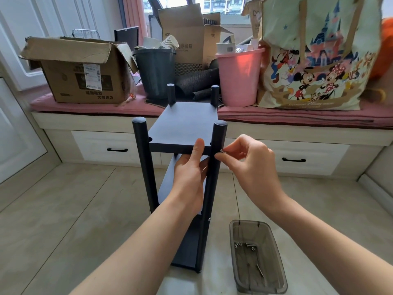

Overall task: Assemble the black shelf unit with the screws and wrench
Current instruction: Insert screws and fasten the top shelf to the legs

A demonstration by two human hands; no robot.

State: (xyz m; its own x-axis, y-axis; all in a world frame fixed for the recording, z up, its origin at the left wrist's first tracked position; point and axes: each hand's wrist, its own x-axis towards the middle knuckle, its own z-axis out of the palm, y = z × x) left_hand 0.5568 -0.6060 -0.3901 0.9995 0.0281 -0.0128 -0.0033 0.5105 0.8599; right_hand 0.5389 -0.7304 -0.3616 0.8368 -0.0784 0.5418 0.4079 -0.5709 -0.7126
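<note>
Fingers of your right hand (251, 160) pinch a screw (222, 151) against the near right post (219, 137). Your left hand (189, 171) grips the top shelf (182, 124) edge, thumb on top

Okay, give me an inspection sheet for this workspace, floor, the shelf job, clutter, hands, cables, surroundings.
Surface: tiled floor, pale; the shelf unit and tray stand on it.
Job's things: black shelf unit upright, four posts, top board in place. Screw held at the near right post. Clear tray on the floor to the right, holding loose screws and small hardware; wrench not clearly identifiable.
Clutter: cardboard box, dark bin, pink bin and printed tote bag on the window seat.
Hands: left hand grips the top board's front edge; right hand pinches the screw.
Cables: nothing seen.
Surroundings: window seat with pink cushion, drawers below, window behind.
</note>
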